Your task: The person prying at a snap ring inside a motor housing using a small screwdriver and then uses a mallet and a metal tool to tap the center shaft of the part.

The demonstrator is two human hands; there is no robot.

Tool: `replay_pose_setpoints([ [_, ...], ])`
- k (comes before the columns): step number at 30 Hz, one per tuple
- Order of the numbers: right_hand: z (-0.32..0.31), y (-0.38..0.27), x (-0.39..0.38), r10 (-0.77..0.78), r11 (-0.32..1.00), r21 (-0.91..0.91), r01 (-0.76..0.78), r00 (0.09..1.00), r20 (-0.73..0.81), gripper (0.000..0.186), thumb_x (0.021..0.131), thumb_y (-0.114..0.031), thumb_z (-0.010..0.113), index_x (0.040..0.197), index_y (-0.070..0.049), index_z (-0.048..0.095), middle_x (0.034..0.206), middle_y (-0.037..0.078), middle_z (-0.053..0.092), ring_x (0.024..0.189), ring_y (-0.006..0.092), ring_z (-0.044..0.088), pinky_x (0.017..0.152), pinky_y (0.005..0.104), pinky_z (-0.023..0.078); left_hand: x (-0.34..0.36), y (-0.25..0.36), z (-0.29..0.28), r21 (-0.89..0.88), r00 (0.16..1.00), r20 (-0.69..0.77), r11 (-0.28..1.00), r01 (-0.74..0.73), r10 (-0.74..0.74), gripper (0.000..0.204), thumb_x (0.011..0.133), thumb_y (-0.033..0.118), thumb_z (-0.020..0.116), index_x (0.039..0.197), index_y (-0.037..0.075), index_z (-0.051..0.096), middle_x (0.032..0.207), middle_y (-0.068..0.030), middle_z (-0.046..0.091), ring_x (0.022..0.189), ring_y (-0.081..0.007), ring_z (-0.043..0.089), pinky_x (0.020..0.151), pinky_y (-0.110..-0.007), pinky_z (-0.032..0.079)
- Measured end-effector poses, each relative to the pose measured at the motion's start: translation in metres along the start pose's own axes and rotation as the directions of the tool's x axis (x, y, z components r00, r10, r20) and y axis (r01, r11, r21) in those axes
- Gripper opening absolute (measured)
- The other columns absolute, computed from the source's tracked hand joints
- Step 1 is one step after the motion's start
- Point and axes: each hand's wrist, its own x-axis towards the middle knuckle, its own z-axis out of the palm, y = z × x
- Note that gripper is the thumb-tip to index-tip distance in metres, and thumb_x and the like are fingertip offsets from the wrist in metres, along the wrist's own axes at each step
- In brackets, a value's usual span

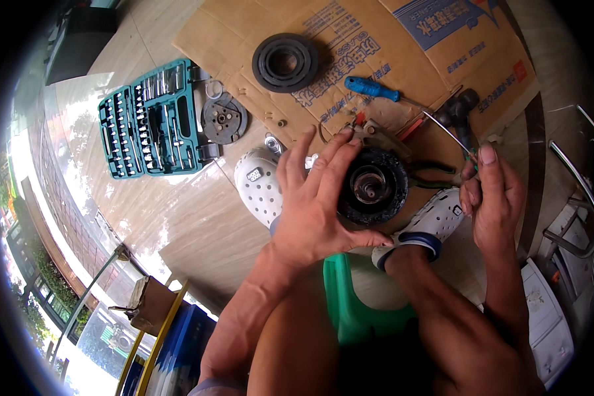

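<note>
Between my feet stands a black round compressor-like part, with a worn metal shaft in its middle. My left hand spans its left side, fingers spread along the upper edge and thumb stretched out at the lower edge. Whether the fingertips press on it I cannot tell. My right hand is closed on a thin screwdriver, raised right of the part. Its metal shaft points up and left; only a little of the green handle shows. Pliers with dark handles lie between the part and my right hand.
Flattened cardboard covers the floor ahead, bearing a black pulley ring, a blue-handled screwdriver and a black-headed hammer. At left are an open teal socket set and a metal disc. A green stool is below me.
</note>
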Motion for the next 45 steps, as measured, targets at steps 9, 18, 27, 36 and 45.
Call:
replay_pose_setpoints([
  [9,0.007,0.070,0.063,-0.247,0.732,-0.630,0.258,0.963,0.107,0.029,0.108,-0.027,0.068,0.111,0.002,0.067,0.101,0.021,0.073,0.095,0.0404,0.072,0.084,0.0453,0.056,0.000,-0.004,0.012,-0.212,0.991,0.052,0.969,0.130,-0.121,0.121,0.052,0.041,0.105,0.152,0.002,0.050,0.143,-0.0193,0.063,0.140,-0.0417,0.055,0.121,-0.053,0.037],
  [18,0.027,0.085,0.063,-0.552,0.423,-0.701,0.574,0.777,0.303,0.040,0.098,-0.008,0.068,0.137,-0.002,0.064,0.124,0.020,0.069,0.110,0.0401,0.068,0.097,0.0454,0.055,0.000,-0.004,0.013,-0.342,0.984,0.033,0.923,0.176,-0.176,0.109,0.052,0.028,0.105,0.146,0.001,0.055,0.134,-0.0185,0.068,0.121,-0.0349,0.070,0.105,-0.042,0.057],
  [27,0.012,0.083,0.060,0.019,0.999,-0.045,0.005,0.861,0.509,0.050,0.100,-0.012,0.041,0.142,0.005,0.063,0.137,0.021,0.071,0.131,0.0253,0.064,0.115,0.0370,0.045,0.042,-0.013,-0.019,-0.905,0.879,-0.347,0.363,-0.221,-0.328,0.032,0.094,0.013,0.082,0.108,0.003,0.055,0.101,-0.0147,0.075,0.088,-0.0222,0.076,0.081,-0.034,0.061],
  [36,0.020,0.092,0.067,-0.087,0.945,-0.255,0.204,0.910,0.405,0.048,0.101,-0.009,0.039,0.139,0.005,0.064,0.127,0.023,0.074,0.120,0.0287,0.071,0.106,0.0375,0.051,0.031,0.038,-0.022,0.078,0.985,0.168,0.996,-0.052,0.039,0.117,0.062,0.046,0.101,0.157,0.006,0.047,0.148,-0.0227,0.057,0.130,-0.0428,0.061,0.109,-0.050,0.049],
  [45,0.029,0.098,0.056,-0.118,0.938,-0.287,0.196,0.956,0.267,0.039,0.101,-0.006,0.046,0.132,0.004,0.068,0.113,0.025,0.076,0.108,0.0330,0.075,0.099,0.0393,0.054,0.021,0.011,0.006,-0.148,0.988,0.062,0.980,-0.130,0.141,0.111,0.061,0.027,0.102,0.155,0.005,0.049,0.145,-0.0212,0.061,0.121,-0.0402,0.066,0.102,-0.047,0.054],
])
